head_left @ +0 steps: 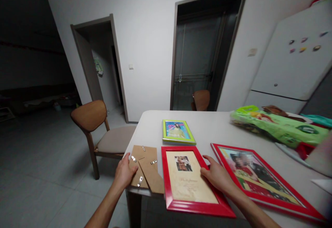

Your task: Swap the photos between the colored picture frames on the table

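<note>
A red picture frame point(169, 186) lies face up at the table's near edge, with a cream sheet and a small photo inside. My right hand point(216, 172) grips its right border, thumb on top; some of the fingers are hidden. Left of the frame is a brown backing board point(149, 169) with metal clips and a stand flap. My left hand point(126, 171) holds its left edge, the thumb over the face. Right of my right hand lies a larger red picture frame point(290, 200) with a portrait. A small lime-green frame point(192, 138) lies farther back.
The white table point(207, 126) has a green plastic package point(285, 124) and other items at its right side. A wooden chair point(89, 115) stands at left, and another chair point(202, 100) behind the table. A white fridge point(285, 69) stands at right, near a dark doorway point(199, 58).
</note>
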The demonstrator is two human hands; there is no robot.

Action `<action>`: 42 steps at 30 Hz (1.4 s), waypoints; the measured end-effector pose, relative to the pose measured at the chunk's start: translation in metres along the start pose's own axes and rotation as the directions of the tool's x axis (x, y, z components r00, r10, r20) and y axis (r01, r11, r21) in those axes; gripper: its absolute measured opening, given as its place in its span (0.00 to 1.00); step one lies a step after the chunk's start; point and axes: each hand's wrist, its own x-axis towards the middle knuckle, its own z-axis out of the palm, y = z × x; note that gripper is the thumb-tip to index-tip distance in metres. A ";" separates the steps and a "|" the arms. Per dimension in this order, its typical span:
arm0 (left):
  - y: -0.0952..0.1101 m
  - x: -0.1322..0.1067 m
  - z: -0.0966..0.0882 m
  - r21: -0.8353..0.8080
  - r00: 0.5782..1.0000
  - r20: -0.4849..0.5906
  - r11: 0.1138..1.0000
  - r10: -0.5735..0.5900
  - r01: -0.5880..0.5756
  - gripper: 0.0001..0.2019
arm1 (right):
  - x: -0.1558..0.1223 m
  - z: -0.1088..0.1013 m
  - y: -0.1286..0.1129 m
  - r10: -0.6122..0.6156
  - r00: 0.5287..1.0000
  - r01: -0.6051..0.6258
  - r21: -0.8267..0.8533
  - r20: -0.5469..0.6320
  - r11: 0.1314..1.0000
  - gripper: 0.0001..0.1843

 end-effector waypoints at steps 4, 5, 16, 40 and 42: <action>0.019 -0.005 0.009 0.054 0.996 -0.015 0.995 0.083 -0.082 0.26 | -0.013 -0.012 -0.007 0.078 0.969 -0.202 0.572 0.234 0.795 0.37; 0.030 -0.010 0.014 0.049 0.994 -0.013 0.993 0.111 -0.110 0.25 | -0.016 -0.014 -0.009 0.068 0.959 -0.239 0.653 0.276 0.719 0.39; 0.156 -0.085 0.067 -0.292 0.708 0.204 0.733 0.676 -0.615 0.27 | -0.023 -0.030 -0.031 -0.001 0.982 -0.142 0.742 0.189 0.655 0.44; 0.060 -0.052 0.018 -0.631 0.993 -0.089 0.767 0.078 -0.117 0.14 | 0.004 -0.019 -0.006 -0.021 0.994 0.006 -0.131 -0.110 0.991 0.28; 0.055 -0.050 0.018 -0.662 0.992 -0.123 0.743 0.015 -0.093 0.13 | 0.006 -0.019 0.000 -0.013 0.995 -0.002 -0.156 -0.096 0.988 0.28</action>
